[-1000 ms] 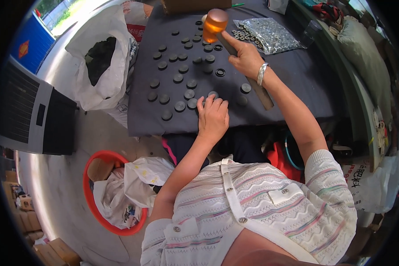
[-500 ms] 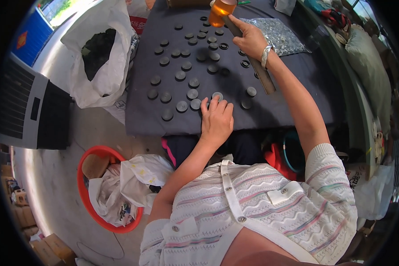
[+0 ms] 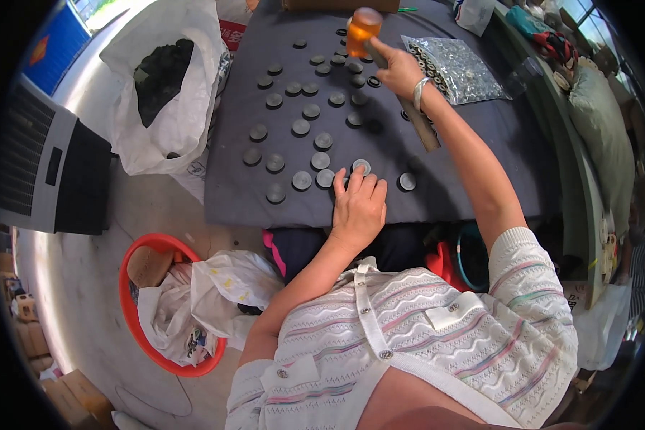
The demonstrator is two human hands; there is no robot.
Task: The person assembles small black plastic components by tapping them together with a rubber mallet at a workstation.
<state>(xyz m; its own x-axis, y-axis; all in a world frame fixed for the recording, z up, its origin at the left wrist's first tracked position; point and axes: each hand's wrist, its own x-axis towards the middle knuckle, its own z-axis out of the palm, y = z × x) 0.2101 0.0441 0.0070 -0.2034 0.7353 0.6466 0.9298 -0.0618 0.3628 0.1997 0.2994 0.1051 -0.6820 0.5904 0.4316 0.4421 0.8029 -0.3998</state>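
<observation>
Mallet (image 3: 364, 27) raised higher in curled right fingers (image 3: 390, 61); left fingers (image 3: 357, 180) steady disc (image 3: 361, 167).

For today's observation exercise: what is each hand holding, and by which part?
The right hand grips a mallet with an orange head by its wooden handle. The left hand holds nothing; its fingertips rest on a grey disc.

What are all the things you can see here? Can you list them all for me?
round discs: about two dozen, dark grey, spread on the table
table cover: one, dark grey, table top
mallet: one, orange head, wooden handle, raised at the far edge
clear bag of small parts: one, silvery, right of the mallet
white sack: one, dark contents, left of the table
red basket: one, on the floor
left hand: on a disc at the near edge
right hand: gripping the mallet
</observation>
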